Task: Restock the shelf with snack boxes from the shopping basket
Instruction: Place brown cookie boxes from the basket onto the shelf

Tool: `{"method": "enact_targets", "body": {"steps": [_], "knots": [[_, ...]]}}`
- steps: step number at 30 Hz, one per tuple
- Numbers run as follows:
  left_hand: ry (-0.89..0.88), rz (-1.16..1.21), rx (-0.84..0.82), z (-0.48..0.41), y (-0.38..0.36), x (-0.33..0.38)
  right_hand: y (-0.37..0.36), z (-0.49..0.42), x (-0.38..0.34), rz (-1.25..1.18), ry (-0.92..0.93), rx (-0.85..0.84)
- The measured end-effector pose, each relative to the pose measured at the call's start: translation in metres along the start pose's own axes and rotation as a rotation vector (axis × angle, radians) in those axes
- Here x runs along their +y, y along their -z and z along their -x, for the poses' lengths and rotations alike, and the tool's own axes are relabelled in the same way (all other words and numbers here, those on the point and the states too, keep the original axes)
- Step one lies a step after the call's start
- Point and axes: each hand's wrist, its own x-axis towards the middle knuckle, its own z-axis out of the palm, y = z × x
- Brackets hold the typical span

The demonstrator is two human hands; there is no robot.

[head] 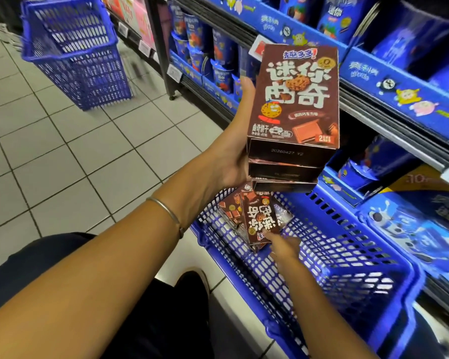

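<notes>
Gripping three stacked snack boxes [293, 99], long axes aimed at the shelf [399, 81], left hand [233, 151] hangs over the basket [347, 255]'s far corner; right hand [284, 246] touches a box [261, 218] inside, grasp unclear. Tiled floor [75, 151].

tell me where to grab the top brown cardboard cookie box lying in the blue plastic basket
Pinch the brown cardboard cookie box across its long edges from above, near the right hand. It lies face up atop other boxes, edges clear of the blue plastic basket.
</notes>
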Motion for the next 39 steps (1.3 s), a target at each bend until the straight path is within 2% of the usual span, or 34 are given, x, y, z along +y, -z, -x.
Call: {"method": "enact_targets", "body": {"steps": [4,7,14,21,24,28,34,39], "knots": [[0.005,-0.024,0.010,-0.002,-0.004,-0.001,0.027,0.019,-0.007,-0.021,-0.039,-0.241],[0.010,-0.037,0.023,-0.006,-0.004,-0.001,0.051,0.040,-0.025,-0.176,0.007,-0.360],[0.003,-0.003,0.056,-0.012,0.004,0.001,0.119,0.109,-0.094,-0.492,0.470,-0.335],[-0.010,0.002,0.094,-0.015,0.012,0.001,0.142,0.172,-0.148,-0.767,0.612,-0.394],[0.001,-0.044,0.120,-0.015,0.011,-0.001,0.140,0.193,-0.168,-0.764,0.658,-0.466],[0.022,-0.113,0.156,-0.012,0.007,-0.004,0.127,0.214,-0.191,-0.609,0.759,-0.549],[0.050,-0.214,0.177,-0.012,0.000,-0.006,0.109,0.218,-0.202,-0.389,0.761,-0.397],[0.023,-0.259,0.176,-0.012,-0.005,-0.006,0.106,0.218,-0.199,-0.508,0.703,-0.475]]}}
